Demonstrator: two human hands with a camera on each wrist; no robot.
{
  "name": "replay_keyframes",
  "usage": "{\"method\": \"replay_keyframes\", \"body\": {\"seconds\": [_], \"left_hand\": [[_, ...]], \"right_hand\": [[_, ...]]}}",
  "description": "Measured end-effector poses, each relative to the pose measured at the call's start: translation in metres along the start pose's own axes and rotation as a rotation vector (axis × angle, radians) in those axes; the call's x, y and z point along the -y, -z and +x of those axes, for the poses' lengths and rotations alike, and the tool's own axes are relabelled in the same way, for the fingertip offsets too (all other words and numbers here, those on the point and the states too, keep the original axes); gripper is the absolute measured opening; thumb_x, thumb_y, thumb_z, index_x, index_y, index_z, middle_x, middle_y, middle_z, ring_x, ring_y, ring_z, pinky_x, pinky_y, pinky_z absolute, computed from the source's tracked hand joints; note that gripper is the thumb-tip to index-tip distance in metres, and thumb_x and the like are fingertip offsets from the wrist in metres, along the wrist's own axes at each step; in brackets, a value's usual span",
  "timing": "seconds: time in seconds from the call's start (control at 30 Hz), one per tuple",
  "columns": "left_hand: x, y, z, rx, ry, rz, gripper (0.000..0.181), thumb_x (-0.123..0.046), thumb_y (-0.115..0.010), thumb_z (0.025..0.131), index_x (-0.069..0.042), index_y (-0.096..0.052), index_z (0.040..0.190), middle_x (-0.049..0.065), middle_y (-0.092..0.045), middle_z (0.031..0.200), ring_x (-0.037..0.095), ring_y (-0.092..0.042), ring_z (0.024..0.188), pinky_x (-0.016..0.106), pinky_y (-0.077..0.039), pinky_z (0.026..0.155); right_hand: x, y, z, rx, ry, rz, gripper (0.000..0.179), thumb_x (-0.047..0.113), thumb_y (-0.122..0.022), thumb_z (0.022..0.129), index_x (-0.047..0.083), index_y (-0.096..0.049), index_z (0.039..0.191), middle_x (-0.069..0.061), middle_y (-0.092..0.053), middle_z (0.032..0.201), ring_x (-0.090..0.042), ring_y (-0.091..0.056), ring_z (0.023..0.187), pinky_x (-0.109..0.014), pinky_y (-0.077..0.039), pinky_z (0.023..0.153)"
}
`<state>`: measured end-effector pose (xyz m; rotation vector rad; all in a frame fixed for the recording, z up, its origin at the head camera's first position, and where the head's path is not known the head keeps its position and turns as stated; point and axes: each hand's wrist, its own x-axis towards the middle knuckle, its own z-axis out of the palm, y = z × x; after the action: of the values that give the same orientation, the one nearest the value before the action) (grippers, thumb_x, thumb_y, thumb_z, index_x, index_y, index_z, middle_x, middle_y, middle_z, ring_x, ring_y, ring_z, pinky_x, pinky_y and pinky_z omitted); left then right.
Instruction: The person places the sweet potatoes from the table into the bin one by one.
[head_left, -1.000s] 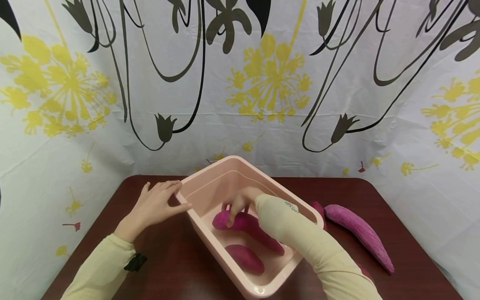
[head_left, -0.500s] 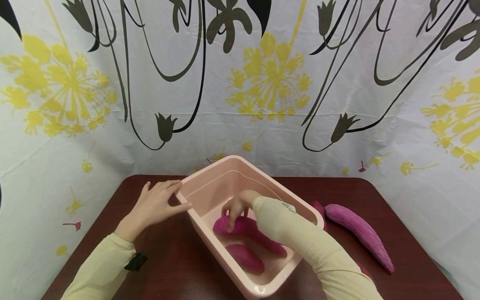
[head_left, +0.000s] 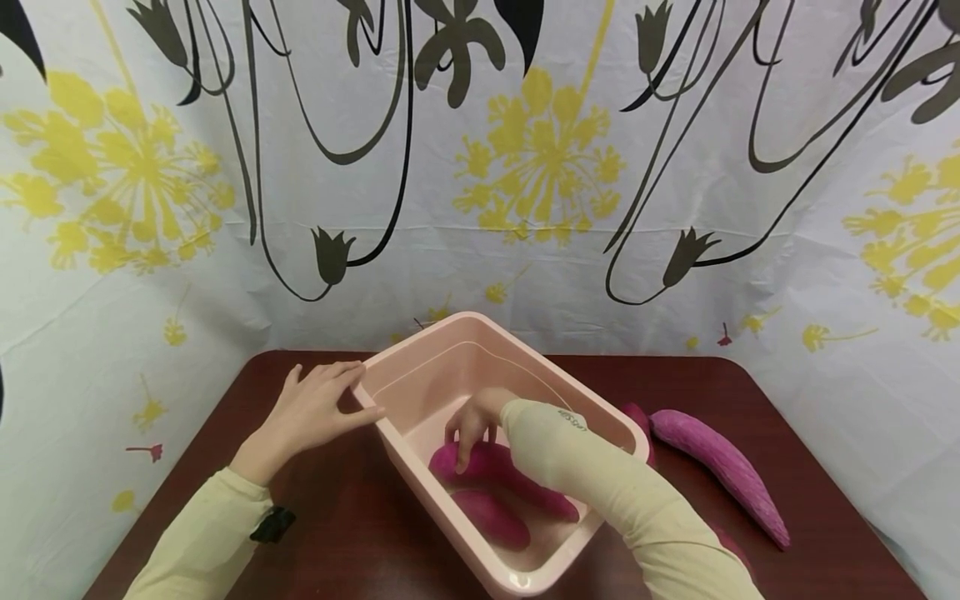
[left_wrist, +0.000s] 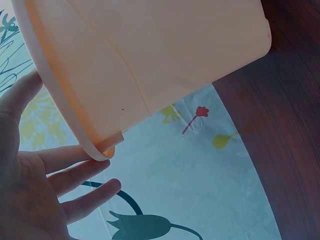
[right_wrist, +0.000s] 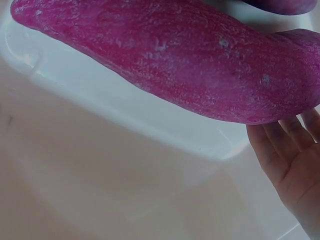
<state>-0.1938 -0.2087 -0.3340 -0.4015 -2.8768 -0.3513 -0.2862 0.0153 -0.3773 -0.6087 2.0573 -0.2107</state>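
In the head view a pale pink plastic tub (head_left: pixel 420 367) stands at a slant on the table. My right hand (head_left: pixel 477 419) reaches into it, thumb on one side and fingers on the other, gripping the far end of a long purple sweet potato (head_left: pixel 525 486). The right wrist view shows this sweet potato (right_wrist: pixel 165 55) close up, fingers against its edge. A shorter purple sweet potato (head_left: pixel 491 518) lies beside it on the tub's floor. My left hand (head_left: pixel 311 411) touches the tub's left corner, its fingers straight and spread, as the left wrist view (left_wrist: pixel 75 165) also shows.
Right of the tub, a long curved sweet potato (head_left: pixel 720 462) lies on the dark red table (head_left: pixel 337 525). Another purple piece (head_left: pixel 636 414) shows partly behind the tub's right rim. A patterned white cloth (head_left: pixel 480 275) hangs behind and at both sides.
My right hand has slid the long sweet potato slightly toward the front, close against the shorter one. The left hand and the tub have not moved.
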Motion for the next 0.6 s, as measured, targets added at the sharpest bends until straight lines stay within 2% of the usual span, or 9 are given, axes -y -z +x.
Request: {"method": "replay_keyframes", "body": {"seconds": [0.3,0.6], "left_hand": [[0.000,-0.001,0.000,-0.004,0.001,0.000,0.079,-0.063,-0.055,0.072,-0.003,-0.051,0.123,0.016,-0.050,0.121,0.033,-0.042,0.110,0.065,-0.014,0.090],[0.000,-0.002,0.001,0.005,0.011,-0.014,0.081,-0.063,-0.056,0.071,-0.003,-0.050,0.124,0.016,-0.049,0.122,0.034,-0.040,0.112,0.065,-0.012,0.090]], "right_hand": [[0.005,-0.001,-0.001,0.011,0.000,-0.057,0.032,0.022,-0.069,0.075,0.018,-0.056,0.104,0.003,-0.054,0.091,-0.013,-0.052,0.088,-0.035,-0.044,0.080],[0.011,0.005,-0.010,-0.047,0.012,-0.130,0.045,0.029,-0.067,0.076,0.017,-0.052,0.117,0.005,-0.054,0.099,-0.013,-0.052,0.096,-0.040,-0.042,0.080]]}}
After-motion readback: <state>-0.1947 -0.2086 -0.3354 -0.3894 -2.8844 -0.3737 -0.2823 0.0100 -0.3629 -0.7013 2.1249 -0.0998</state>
